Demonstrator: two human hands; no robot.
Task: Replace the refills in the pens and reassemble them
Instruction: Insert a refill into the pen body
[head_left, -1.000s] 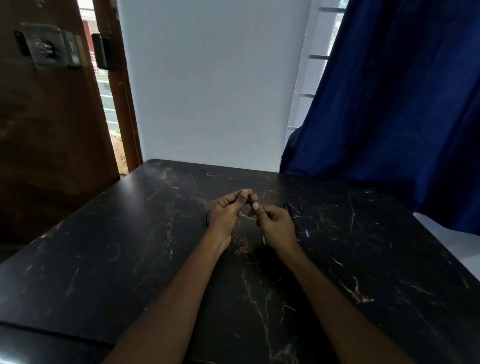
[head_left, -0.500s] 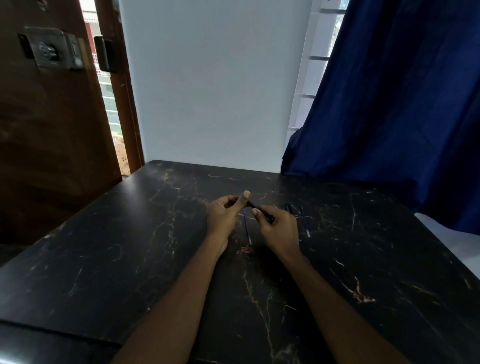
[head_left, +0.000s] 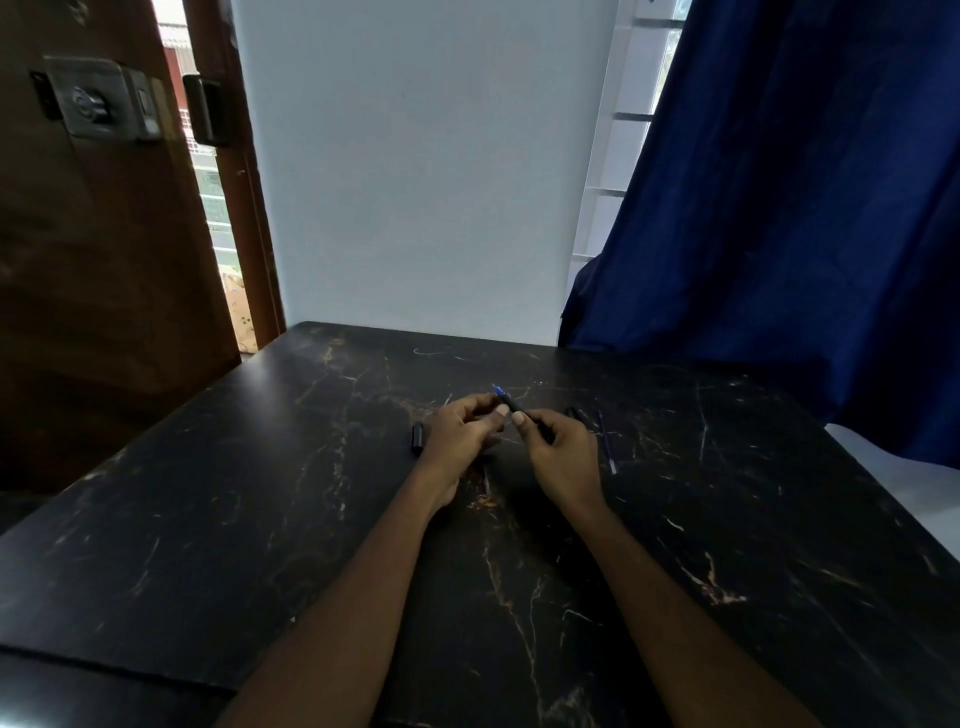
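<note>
My right hand (head_left: 558, 449) grips a dark pen barrel (head_left: 519, 409) whose blue refill tip (head_left: 497, 389) sticks out toward the far left. My left hand (head_left: 457, 434) is curled beside it, thumb and fingertips touching the barrel's front end; what else it holds is hidden. A short black pen cap (head_left: 417, 438) lies on the table just left of my left hand. To the right of my right hand lie another dark pen part (head_left: 575, 414) and a thin loose refill (head_left: 607, 441).
The work surface is a black marble-patterned table (head_left: 260, 519) against a white wall. A wooden door (head_left: 93, 234) stands at the left and a blue curtain (head_left: 805, 208) hangs at the right, close to the table's far right corner.
The pen barrel has tilted up and a blue refill tip now shows beyond my fingers. The refill that lay between my hands half a second ago is no longer visible there.
</note>
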